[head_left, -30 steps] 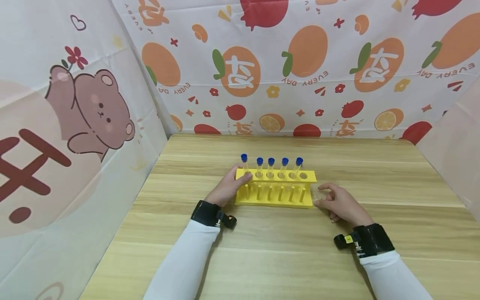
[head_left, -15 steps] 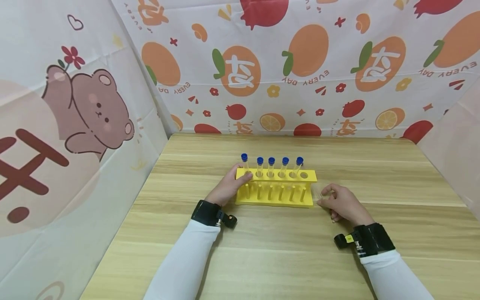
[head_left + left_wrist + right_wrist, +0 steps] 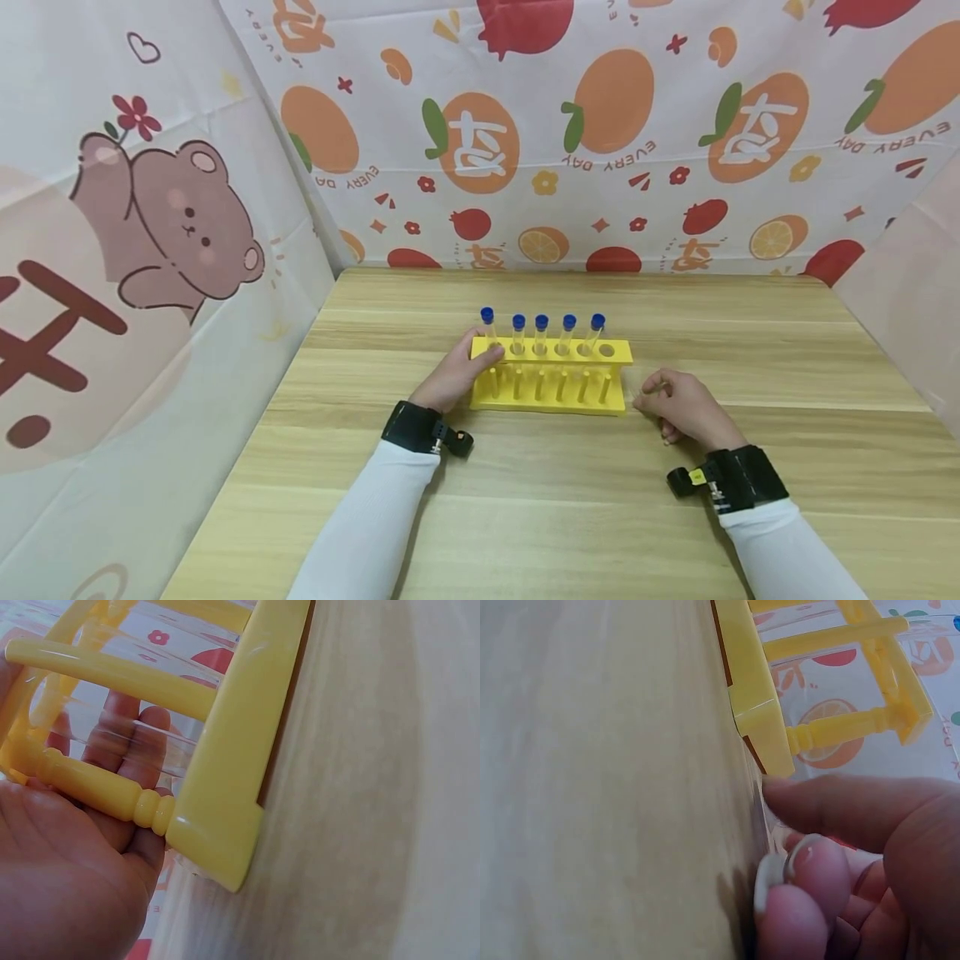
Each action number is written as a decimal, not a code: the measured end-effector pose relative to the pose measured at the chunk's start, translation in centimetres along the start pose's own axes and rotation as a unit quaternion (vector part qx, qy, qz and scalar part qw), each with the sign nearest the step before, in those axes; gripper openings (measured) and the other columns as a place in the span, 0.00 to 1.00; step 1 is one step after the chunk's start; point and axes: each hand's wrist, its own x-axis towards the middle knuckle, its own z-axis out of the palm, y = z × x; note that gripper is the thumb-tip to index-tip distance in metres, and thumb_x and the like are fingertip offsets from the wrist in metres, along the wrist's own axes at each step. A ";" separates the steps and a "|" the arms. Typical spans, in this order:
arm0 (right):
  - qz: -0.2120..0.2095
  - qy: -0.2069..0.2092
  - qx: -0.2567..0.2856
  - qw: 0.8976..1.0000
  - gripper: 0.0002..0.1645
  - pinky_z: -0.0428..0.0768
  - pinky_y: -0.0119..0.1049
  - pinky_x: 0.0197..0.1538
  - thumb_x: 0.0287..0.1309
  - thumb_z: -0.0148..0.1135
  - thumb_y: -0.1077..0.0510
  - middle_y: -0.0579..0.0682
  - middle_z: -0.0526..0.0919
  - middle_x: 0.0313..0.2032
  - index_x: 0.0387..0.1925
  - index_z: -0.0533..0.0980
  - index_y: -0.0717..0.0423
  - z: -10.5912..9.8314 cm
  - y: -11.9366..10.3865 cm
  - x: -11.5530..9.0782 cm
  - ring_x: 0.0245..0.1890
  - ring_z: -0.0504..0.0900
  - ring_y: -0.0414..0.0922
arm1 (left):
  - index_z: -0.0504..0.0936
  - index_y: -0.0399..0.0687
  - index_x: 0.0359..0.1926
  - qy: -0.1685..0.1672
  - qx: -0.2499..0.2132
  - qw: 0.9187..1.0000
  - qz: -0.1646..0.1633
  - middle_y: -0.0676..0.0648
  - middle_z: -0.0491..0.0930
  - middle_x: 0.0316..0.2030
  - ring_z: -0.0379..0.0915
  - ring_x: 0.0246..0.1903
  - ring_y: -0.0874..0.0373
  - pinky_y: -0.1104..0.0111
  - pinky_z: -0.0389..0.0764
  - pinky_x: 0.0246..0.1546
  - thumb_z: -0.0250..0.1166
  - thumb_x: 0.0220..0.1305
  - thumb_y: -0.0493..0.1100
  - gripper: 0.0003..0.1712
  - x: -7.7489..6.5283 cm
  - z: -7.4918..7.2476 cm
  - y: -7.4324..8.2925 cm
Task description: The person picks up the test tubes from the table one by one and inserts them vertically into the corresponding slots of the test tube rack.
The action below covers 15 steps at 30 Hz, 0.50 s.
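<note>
In the head view my left hand [image 3: 456, 373] grips the left end of a yellow test tube rack [image 3: 551, 408], its thumb on the upper plate. Around the corner post [image 3: 97, 784] its fingers curl in the left wrist view. Several clear test tubes with blue caps [image 3: 542, 322] stand in the rack, some leaning; the rightmost hole holds none. Just off the rack's right end, low over the table, my right hand [image 3: 684, 405] pinches a small clear piece [image 3: 775, 827] between thumb and fingers. Most of that piece is hidden by the fingers, and I cannot tell its kind.
The rack stands on a wood-grain table [image 3: 555, 517]. A white fruit-print cloth [image 3: 547, 225] hangs along the back edge, and a bear-print cloth [image 3: 285, 225] covers the left side. Each wrist wears a black strap [image 3: 748, 479] with a small camera.
My right hand has shifted slightly right, away from the rack's end, and its thumb and finger have closed in. Less of the clear piece shows. My left hand and the rack stay put.
</note>
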 end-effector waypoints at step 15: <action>-0.006 0.011 -0.031 0.999 0.22 0.78 0.39 0.19 0.64 0.63 0.46 0.50 0.74 0.20 0.49 0.72 0.58 0.4 -0.4 0.1 0.12 0.73 0.44 | 0.67 0.54 0.57 0.003 0.002 1.000 -0.001 0.46 0.71 0.54 0.66 0.55 0.51 0.56 0.65 0.62 0.59 0.68 0.62 0.26 0.0 -0.2 -0.1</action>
